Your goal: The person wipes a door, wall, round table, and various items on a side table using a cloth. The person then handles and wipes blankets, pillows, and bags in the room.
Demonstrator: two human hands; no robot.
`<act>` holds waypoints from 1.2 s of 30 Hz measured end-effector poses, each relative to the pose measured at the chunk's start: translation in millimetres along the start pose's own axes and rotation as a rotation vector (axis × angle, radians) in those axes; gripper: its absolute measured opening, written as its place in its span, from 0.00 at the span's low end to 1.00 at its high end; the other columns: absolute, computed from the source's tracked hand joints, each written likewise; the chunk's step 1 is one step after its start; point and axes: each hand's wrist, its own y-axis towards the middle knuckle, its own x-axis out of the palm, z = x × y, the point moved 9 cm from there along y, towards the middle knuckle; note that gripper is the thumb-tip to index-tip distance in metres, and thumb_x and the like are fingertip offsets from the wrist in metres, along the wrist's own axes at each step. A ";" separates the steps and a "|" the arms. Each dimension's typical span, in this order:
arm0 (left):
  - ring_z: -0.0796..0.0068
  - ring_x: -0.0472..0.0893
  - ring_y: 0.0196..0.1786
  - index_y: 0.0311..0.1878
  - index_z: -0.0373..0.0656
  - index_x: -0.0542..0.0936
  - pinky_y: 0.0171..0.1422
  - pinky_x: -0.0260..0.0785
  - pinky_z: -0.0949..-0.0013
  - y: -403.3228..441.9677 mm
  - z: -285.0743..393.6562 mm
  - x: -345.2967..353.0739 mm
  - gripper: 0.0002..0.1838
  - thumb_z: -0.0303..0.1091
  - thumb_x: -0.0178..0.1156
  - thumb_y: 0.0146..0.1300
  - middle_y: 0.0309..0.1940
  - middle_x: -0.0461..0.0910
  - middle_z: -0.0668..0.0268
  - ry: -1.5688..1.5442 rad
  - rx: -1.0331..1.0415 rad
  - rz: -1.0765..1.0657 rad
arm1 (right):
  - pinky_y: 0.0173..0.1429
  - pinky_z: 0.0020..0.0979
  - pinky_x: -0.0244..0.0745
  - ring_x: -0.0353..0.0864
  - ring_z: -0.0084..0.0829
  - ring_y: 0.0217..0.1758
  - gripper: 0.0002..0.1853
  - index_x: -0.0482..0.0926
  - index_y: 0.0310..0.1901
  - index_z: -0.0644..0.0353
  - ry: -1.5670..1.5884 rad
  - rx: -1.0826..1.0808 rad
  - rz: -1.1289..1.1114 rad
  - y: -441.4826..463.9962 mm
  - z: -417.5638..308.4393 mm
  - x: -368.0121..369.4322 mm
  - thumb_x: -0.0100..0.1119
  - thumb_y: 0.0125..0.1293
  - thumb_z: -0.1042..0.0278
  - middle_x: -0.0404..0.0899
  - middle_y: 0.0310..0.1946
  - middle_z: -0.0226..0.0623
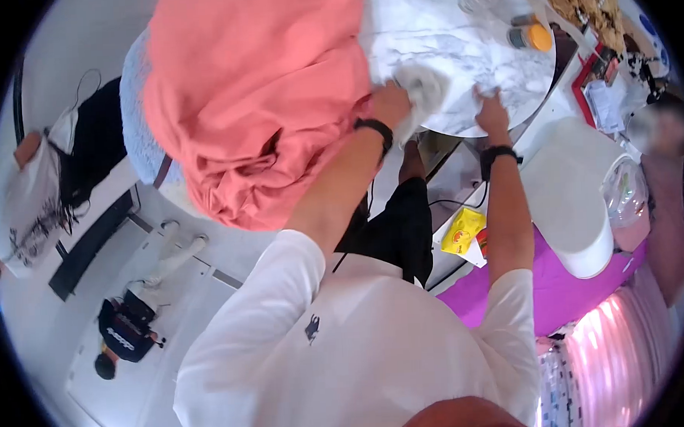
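Observation:
My left hand (391,106) is closed on a white cloth (427,89), which lies against the top of a round marble-patterned table (418,38) near its front edge. The cloth is blurred. To the right, my right hand (493,114) rests at the same table's rim with its fingers apart and nothing in them. A large heap of coral-pink fabric (252,88) lies beside my left hand and wrist, on the left. Toward the table's far right stands a jar with a yellow lid (536,37).
A light-blue fluffy seat (141,115) shows under the pink fabric. Right of me are a white bin-like container (566,196), a yellow packet (463,231) and a purple cover (548,292). Other people are at the left (122,330) and right edge (665,176).

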 end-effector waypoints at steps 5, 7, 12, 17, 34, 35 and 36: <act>0.51 0.83 0.50 0.45 0.39 0.86 0.51 0.77 0.55 -73.4 37.0 9.2 0.19 0.39 0.64 0.53 0.50 0.82 0.50 -0.247 0.115 -0.182 | 0.75 0.31 0.58 0.63 0.31 0.72 0.61 0.43 0.80 0.56 0.838 -0.620 -0.318 -125.6 -132.2 29.5 0.74 0.47 0.81 0.65 0.71 0.38; 0.46 0.85 0.45 0.46 0.40 0.86 0.47 0.77 0.48 -101.6 36.3 1.6 0.19 0.41 0.65 0.53 0.43 0.86 0.51 -0.358 0.190 -0.389 | 0.75 0.31 0.57 0.61 0.31 0.73 0.62 0.39 0.79 0.61 1.018 -0.599 -0.153 -166.1 -159.8 10.2 0.76 0.50 0.75 0.63 0.72 0.42; 0.54 0.86 0.35 0.46 0.38 0.83 0.38 0.76 0.52 -201.3 52.1 -43.9 0.20 0.37 0.65 0.50 0.31 0.85 0.54 -0.264 0.435 -0.022 | 0.72 0.33 0.62 0.67 0.32 0.70 0.43 0.61 0.72 0.60 0.997 -0.459 -0.171 -223.9 -175.6 20.8 0.73 0.56 0.69 0.68 0.68 0.42; 0.52 0.86 0.39 0.53 0.40 0.77 0.38 0.75 0.51 -285.8 75.6 -32.8 0.22 0.38 0.61 0.55 0.35 0.86 0.55 -0.092 0.553 -0.113 | 0.72 0.37 0.63 0.71 0.36 0.68 0.35 0.72 0.63 0.61 0.698 -0.690 -0.295 -230.3 -179.4 94.4 0.74 0.52 0.70 0.74 0.63 0.43; 0.37 0.77 0.58 0.72 0.51 0.61 0.60 0.73 0.50 -400.5 -76.8 -84.1 0.46 0.30 0.70 0.48 0.65 0.65 0.43 -0.595 0.265 0.483 | 0.58 0.29 0.73 0.77 0.25 0.53 0.23 0.73 0.57 0.61 0.990 -0.773 -0.484 -338.4 -329.8 -48.1 0.67 0.61 0.68 0.79 0.47 0.32; 0.37 0.77 0.58 0.72 0.51 0.61 0.60 0.73 0.50 -412.8 -88.7 -86.6 0.46 0.30 0.70 0.48 0.65 0.65 0.43 -0.610 0.258 0.500 | 0.60 0.29 0.72 0.77 0.26 0.55 0.27 0.71 0.60 0.62 0.887 -0.733 -0.561 -337.1 -345.9 -40.2 0.68 0.60 0.69 0.78 0.51 0.32; 0.40 0.78 0.56 0.70 0.51 0.64 0.57 0.74 0.50 -424.3 -103.7 -85.0 0.43 0.30 0.70 0.48 0.60 0.70 0.46 -0.547 0.186 0.385 | 0.62 0.28 0.70 0.76 0.27 0.56 0.31 0.69 0.63 0.63 0.786 -0.691 -0.629 -344.0 -362.1 -38.2 0.70 0.59 0.69 0.78 0.54 0.33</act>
